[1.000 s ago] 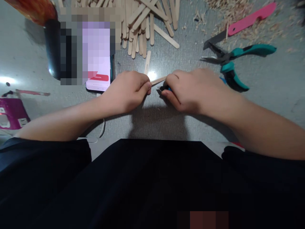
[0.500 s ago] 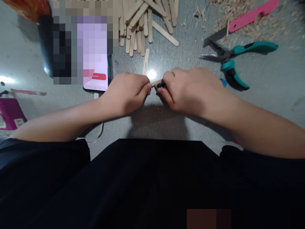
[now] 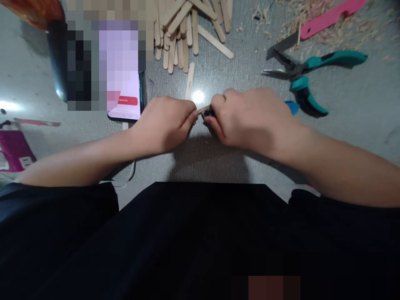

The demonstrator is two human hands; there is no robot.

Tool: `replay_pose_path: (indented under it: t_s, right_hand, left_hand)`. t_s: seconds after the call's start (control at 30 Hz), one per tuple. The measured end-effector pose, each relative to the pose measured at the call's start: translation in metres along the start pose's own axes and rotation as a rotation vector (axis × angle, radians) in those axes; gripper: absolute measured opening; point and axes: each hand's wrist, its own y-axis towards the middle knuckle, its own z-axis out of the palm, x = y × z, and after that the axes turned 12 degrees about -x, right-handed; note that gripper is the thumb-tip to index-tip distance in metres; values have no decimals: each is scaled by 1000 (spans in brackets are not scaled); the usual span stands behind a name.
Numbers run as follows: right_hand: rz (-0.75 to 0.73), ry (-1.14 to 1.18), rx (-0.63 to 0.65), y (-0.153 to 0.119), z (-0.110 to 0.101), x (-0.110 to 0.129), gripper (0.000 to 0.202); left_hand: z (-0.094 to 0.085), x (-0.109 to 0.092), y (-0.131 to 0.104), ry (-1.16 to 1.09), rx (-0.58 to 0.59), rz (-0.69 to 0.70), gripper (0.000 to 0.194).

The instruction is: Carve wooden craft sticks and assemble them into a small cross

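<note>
Mid-frame, right hand (image 3: 250, 116) gripping a dark-tipped tool (image 3: 210, 113) has edged nearer left hand (image 3: 168, 122) pinching a stick (image 3: 204, 108); grey tabletop (image 3: 246, 77) beneath

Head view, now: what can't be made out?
All in the head view:
- Dark-tipped tool: mostly hidden by the right hand; whether the blue piece belongs to it, can't tell.
- Held stick: ends hidden by the left hand and the right.
- Phone: upper screen pixelated; lower text too small.
- Stick pile: cut off by top edge.
- Purple socket box: cut off by left edge.
</note>
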Motion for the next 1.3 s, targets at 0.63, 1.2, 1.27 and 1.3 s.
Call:
replay_pose_path:
  t_s: [0.63,1.2,1.27,1.3]
  right_hand:
    - [143,11,-32,-8,6,20,62]
    - [-133,112,-7,-3,-10,-37,51]
    - [-64,166,-94,-4,-18,-39,51]
    - [-11,190,-122,-5,-22,-39,53]
  left_hand:
    - [8,1,-4,23,-78,38,42]
    - [11,3,-22,131,-244,129,55]
    - [11,2,-29,92,-291,192,52]
    - [12,1,-33,70,-315,217,47]
